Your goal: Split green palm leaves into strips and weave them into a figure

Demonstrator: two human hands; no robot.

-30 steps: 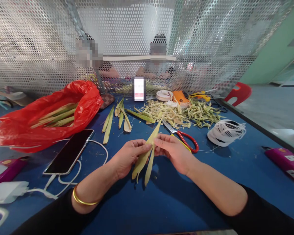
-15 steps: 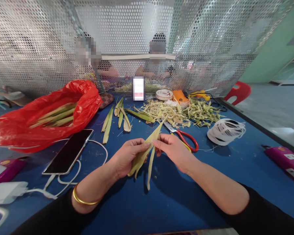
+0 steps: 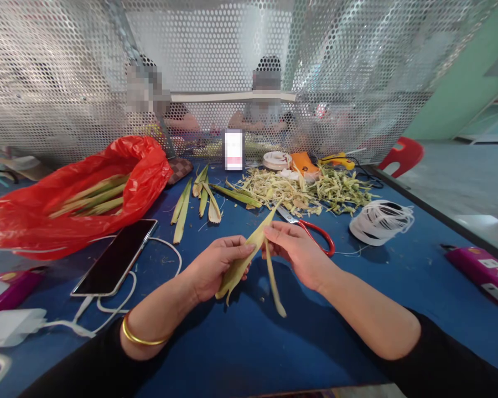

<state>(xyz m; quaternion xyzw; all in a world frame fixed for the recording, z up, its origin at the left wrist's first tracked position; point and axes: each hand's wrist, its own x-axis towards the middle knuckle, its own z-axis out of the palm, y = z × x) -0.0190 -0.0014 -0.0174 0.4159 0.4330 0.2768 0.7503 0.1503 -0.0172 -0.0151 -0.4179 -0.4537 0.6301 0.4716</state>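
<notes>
My left hand (image 3: 223, 263) pinches a pale green corn husk (image 3: 237, 275) between thumb and fingers, its pointed tip aimed up and away. Close beside it, my right hand (image 3: 295, 250) grips a narrow husk strip (image 3: 273, 282) that dangles below the fingers. Near its top the strip meets the husk's edge; whether it is still joined there is hidden by my fingers. Behind my right hand lie red-handled scissors (image 3: 320, 235), blades pointing away. Several more husk pieces (image 3: 182, 213) rest on the blue table (image 3: 249, 354) beyond my left hand.
A red plastic bag (image 3: 29, 221) holding husks lies left, near a phone (image 3: 116, 257) with white cables. Husk scraps (image 3: 282, 190) are heaped at the back, with a coil of white cord (image 3: 382, 222) to the right. A perforated metal screen (image 3: 216, 55) stands behind; people sit beyond it.
My right hand has shifted slightly up along the husk. The narrow strip has swung to the right, farther from the husk in my left hand, which stays nearly still.
</notes>
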